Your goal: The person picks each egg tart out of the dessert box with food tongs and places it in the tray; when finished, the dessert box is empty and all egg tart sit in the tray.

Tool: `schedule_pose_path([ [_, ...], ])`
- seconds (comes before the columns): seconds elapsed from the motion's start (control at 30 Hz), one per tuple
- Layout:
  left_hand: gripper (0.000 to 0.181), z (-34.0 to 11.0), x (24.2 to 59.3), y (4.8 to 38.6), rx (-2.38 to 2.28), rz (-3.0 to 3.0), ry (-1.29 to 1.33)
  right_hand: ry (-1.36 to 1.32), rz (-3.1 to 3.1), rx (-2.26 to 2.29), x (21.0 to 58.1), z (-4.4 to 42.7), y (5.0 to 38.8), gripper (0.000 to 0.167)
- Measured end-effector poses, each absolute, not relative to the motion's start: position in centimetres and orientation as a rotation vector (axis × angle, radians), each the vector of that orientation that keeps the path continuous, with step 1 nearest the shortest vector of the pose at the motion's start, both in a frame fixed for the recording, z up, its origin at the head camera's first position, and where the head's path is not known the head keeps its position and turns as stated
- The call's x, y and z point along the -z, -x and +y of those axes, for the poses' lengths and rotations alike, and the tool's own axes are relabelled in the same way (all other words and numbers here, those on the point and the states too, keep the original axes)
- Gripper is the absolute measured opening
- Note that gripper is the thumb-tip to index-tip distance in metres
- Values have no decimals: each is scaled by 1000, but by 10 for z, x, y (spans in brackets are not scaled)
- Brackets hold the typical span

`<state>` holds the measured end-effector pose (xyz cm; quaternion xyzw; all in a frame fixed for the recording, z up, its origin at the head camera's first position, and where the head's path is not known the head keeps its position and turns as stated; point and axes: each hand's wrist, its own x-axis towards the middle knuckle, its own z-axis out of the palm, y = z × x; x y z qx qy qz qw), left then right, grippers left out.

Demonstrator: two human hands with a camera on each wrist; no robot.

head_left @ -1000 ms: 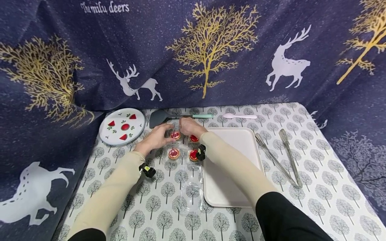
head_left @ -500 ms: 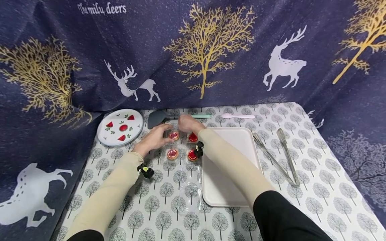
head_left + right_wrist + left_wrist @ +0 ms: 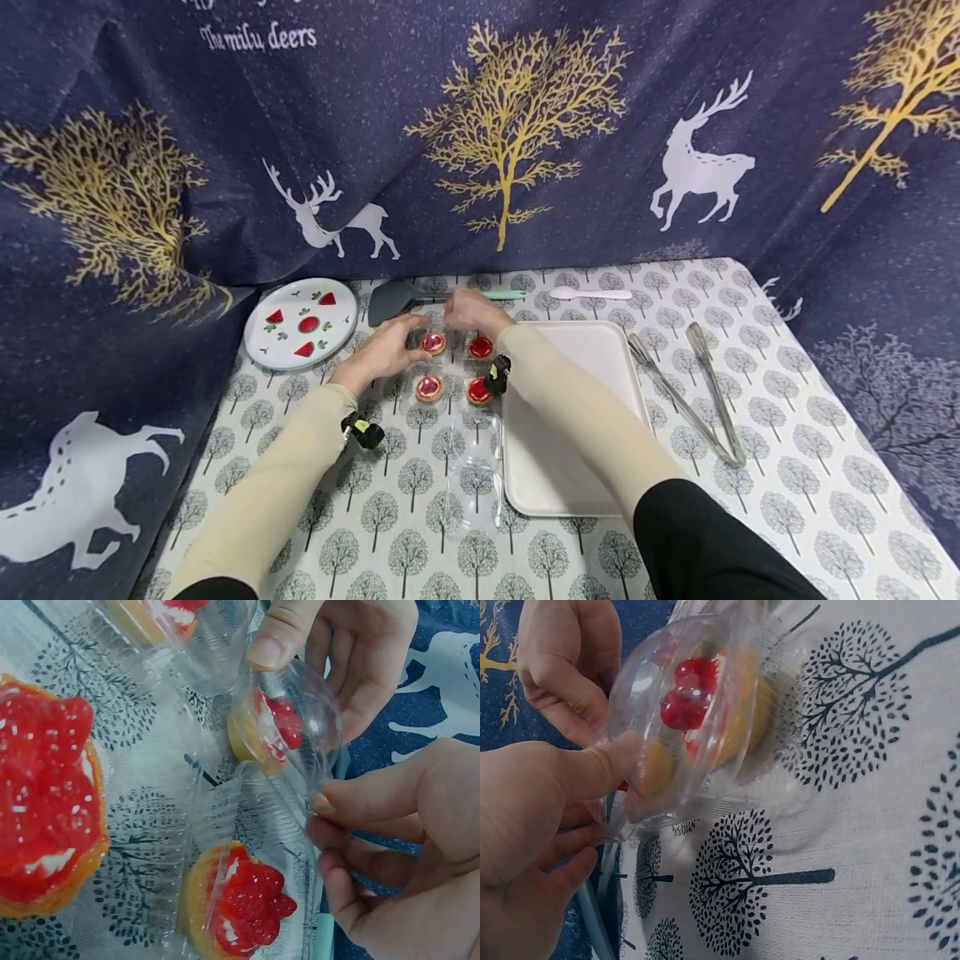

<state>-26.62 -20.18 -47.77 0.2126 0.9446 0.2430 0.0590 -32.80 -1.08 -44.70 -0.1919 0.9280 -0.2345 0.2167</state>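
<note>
A clear plastic clamshell box (image 3: 454, 368) holds several small tarts with red topping, such as the far-left tart (image 3: 432, 343) and the near-left tart (image 3: 430, 388). My left hand (image 3: 386, 348) grips the box at its far-left corner. Its thumb presses on the clear dome (image 3: 639, 686) over a tart in the left wrist view, fingers beneath the rim. At the box's far edge, my right hand (image 3: 472, 311) pinches the plastic beside that dome, thumb against fingertips in the right wrist view. An uncovered far-right tart (image 3: 244, 904) sits beside it. Clear lid sections (image 3: 476, 492) lie folded toward me.
A cream tray (image 3: 562, 450) lies right of the box, under my right forearm. Metal tongs (image 3: 716, 392) rest farther right. Behind are a grey spatula (image 3: 390, 302) with a green handle and a pink spoon (image 3: 592, 293). A watermelon-patterned plate (image 3: 300, 323) stands at left.
Both hands keep nearly the same place and hold on the box. The head view has shifted slightly; a little more of the far-right tart shows beneath my right wrist.
</note>
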Motion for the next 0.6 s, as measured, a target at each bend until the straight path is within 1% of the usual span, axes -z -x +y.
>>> schedule_pose_path([
  [0.07,66,-202,478,266,-736,2861,-643,550,2584,643,448,-10,327,17],
  [0.3,66,-203,478,266,-757,2870,-643,598,2644,618,450,-11,326,19],
  [0.6,65,-203,477,264,-765,2886,-661,551,2652,625,450,-12,321,21],
])
